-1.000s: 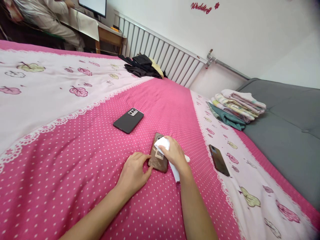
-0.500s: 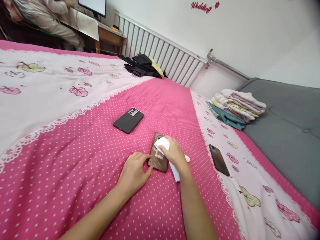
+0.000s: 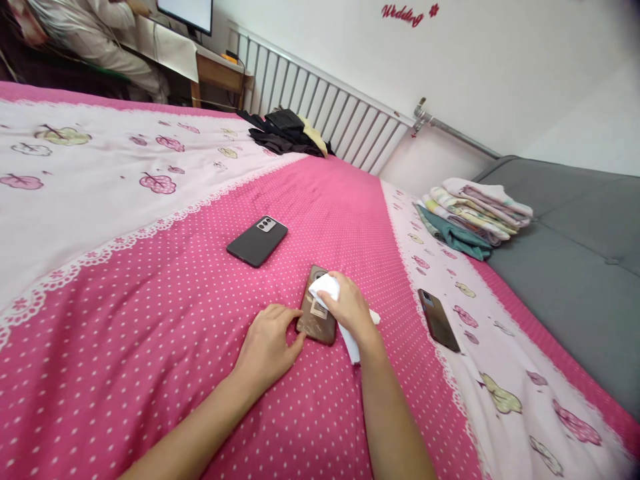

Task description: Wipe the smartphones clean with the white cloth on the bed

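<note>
Pink polka-dot bedspread (image 3: 195, 280) is spreading out under your arms, with white fruit-print bands running along both sides. Grey padded headboard (image 3: 565, 247) is standing along the right. White radiator (image 3: 323, 75) is lining the wall beyond the bed; at upper left a person (image 3: 100, 43) is sitting by a wooden desk (image 3: 220, 72). Folded stack of linens (image 3: 470, 210) is resting beside the headboard, and a heap of dark clothes (image 3: 285, 137) is lying near the radiator.

Your left hand (image 3: 265, 340) is staying loosely spread, palm down, its fingertips and thumb touching the left edge of the brown smartphone (image 3: 320, 330). Your right hand (image 3: 353, 307) is pinching a bunched white cloth (image 3: 326, 289) against that phone's upper back, partly covering its camera ring; the cloth's loose end is trailing out under your wrist. The brown phone is lying back up on the pink, between your hands. Black smartphone (image 3: 256, 245) is lying farther off to the left, camera side up; dark brown smartphone (image 3: 441, 323) is lying on the right-hand band. Small barcode label (image 3: 319, 309) is showing on the phone you are touching.
</note>
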Motion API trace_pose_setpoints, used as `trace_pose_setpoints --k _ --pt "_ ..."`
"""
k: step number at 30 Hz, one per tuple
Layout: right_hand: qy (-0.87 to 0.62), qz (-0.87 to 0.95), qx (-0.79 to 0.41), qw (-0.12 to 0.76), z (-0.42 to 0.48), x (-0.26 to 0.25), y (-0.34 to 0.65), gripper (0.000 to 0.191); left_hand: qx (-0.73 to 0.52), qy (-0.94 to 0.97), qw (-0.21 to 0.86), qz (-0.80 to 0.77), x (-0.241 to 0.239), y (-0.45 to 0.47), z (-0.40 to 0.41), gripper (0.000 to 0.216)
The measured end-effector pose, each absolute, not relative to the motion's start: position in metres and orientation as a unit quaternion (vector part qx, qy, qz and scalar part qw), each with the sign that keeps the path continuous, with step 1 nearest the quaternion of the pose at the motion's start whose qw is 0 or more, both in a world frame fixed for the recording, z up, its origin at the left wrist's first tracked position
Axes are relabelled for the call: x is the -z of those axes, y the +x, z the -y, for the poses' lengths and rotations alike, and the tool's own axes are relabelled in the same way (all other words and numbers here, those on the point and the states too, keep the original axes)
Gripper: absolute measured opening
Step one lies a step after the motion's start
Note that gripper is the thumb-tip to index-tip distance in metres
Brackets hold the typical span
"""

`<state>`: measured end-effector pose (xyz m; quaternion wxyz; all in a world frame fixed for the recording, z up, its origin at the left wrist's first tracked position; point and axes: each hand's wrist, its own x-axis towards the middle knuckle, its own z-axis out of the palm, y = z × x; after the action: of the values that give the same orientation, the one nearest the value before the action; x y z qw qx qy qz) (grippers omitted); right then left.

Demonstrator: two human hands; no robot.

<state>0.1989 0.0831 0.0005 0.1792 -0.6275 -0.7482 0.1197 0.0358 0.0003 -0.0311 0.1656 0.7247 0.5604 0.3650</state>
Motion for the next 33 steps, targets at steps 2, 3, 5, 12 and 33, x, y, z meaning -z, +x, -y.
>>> trace_pose_setpoints --k 2,3,5,12,33 --pt "-0.627 0.748 -0.120 0.180 -0.0834 -0.0002 0.1991 0.048 -0.364 0.724 0.165 -0.562 0.0315 0.0360 -0.0005 0.021" --pt "-0.627 0.749 -0.120 0.180 -0.0835 -0.0002 0.1991 0.048 -0.363 0.724 0.165 -0.563 0.0317 0.0361 -0.0006 0.021" --pt "-0.628 0.748 -0.119 0.178 -0.0835 -0.0004 0.1991 0.048 -0.363 0.724 0.166 -0.563 0.0319 0.0365 -0.0009 0.021" --pt "-0.629 0.748 -0.120 0.174 -0.0832 -0.0012 0.1986 0.048 -0.364 0.723 0.166 -0.563 0.0310 0.0370 -0.0016 0.021" --pt "-0.638 0.744 -0.120 0.160 -0.0793 -0.0049 0.1968 0.046 -0.363 0.726 0.162 -0.561 0.0318 0.0361 -0.0009 0.022"
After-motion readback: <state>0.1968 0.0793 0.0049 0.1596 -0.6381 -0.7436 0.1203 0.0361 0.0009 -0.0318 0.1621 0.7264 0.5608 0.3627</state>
